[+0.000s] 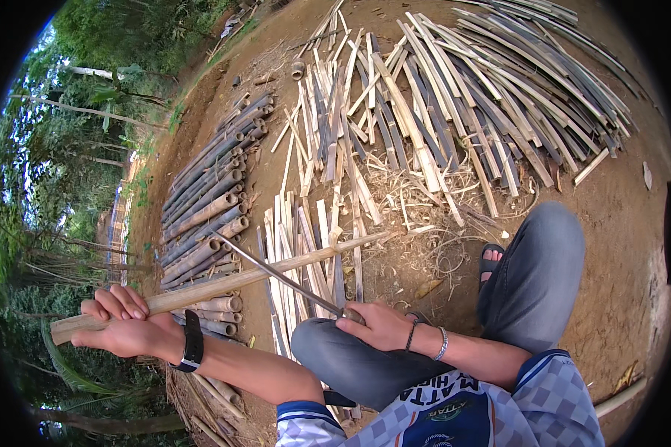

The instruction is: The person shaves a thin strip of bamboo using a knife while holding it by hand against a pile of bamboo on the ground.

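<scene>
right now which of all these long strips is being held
The long pale strip in the left hand's grip, crossed in this view by the knife blade; the other strips lie on the ground.

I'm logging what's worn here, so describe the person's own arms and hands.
The left hand is ungloved, with a wide black wristband or watch; the right hand, also ungloved, has a dark bracelet and a silvery bracelet at the wrist. The short sleeves are pale with grey-blue checks and dark blue cuffs.
</scene>
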A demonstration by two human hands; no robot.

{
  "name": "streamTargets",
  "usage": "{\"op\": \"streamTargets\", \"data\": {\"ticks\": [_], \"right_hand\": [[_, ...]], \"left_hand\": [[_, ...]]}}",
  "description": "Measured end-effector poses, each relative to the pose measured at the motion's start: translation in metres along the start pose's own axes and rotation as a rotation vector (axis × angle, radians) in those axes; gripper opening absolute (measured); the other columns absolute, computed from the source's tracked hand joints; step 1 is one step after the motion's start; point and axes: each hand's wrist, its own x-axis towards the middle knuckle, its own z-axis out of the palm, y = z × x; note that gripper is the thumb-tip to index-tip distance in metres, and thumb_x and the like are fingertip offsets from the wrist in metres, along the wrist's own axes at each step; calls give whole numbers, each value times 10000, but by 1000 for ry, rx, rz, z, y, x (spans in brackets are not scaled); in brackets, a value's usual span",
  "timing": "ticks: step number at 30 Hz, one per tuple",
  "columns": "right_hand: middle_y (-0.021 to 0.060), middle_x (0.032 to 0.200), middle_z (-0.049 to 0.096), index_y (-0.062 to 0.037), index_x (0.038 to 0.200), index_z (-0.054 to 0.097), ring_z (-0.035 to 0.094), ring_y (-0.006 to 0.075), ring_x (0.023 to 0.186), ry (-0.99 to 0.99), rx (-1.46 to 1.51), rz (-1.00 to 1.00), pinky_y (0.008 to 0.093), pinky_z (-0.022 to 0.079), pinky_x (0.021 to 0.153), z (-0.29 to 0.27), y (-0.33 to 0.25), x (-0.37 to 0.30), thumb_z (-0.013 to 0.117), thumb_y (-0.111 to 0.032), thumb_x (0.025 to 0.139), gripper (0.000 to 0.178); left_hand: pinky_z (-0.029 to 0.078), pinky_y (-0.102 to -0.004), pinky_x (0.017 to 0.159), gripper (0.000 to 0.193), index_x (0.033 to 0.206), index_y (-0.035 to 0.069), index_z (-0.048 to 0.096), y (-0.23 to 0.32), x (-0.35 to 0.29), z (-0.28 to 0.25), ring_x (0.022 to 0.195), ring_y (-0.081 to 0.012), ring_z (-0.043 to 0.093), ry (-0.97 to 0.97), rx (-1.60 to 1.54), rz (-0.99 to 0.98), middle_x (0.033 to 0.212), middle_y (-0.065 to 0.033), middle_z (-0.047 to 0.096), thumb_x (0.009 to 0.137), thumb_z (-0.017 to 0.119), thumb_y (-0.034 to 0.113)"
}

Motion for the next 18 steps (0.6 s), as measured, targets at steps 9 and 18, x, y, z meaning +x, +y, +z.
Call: {"op": "streamTargets", "data": {"ticks": [9,18], "right_hand": [[239,654,590,65,861,602,620,388,667,141,95,211,443,470,633,9,53,7,482,-488,923,569],[244,650,594,37,869,609,622,400,665,152,81,186,445,476,637,2,64,-3,492,-500,912,552]], "left_hand": [[173,-185,305,529,705,140,282,4,-6,3,375,-65,194,26,-53,0,508,24,220,971,148,577],[168,-178,314,535,694,135,270,7,-10,0,379,-69,198,-3,-51,7,503,18,234,972,130,570]]}}
